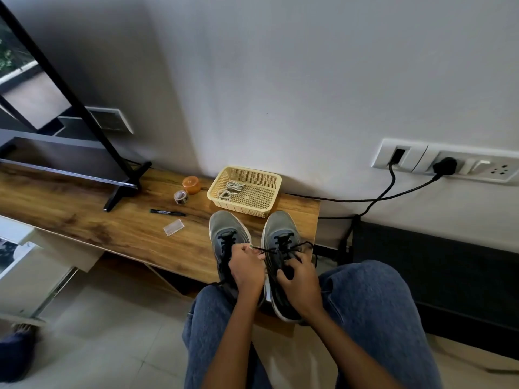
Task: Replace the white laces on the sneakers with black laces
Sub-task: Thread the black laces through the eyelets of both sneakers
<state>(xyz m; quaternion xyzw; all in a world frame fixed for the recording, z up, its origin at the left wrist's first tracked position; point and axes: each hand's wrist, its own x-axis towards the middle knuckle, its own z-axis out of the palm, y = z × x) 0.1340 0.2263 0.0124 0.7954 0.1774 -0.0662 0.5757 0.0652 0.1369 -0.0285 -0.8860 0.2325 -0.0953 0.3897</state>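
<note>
Two grey sneakers stand side by side at the right end of the wooden table (84, 209), toes toward the wall. The left sneaker (227, 231) and the right sneaker (280, 228) both carry black laces. My left hand (247, 268) pinches one end of the right sneaker's black lace (269, 250), pulled taut to the left. My right hand (299, 279) grips the lace on the right sneaker's tongue, with a loop (306, 245) arching to the right. Two bundled white laces (230, 190) lie in the yellow basket (269, 186) behind the sneakers.
A black marker (167, 212), a clear plastic packet (173, 227), a tape roll (181, 197) and an orange jar (191, 185) lie left of the basket. A TV stand foot (123, 189) sits further left. Black cables (387, 189) hang from the wall sockets. My jeans-clad knees fill the foreground.
</note>
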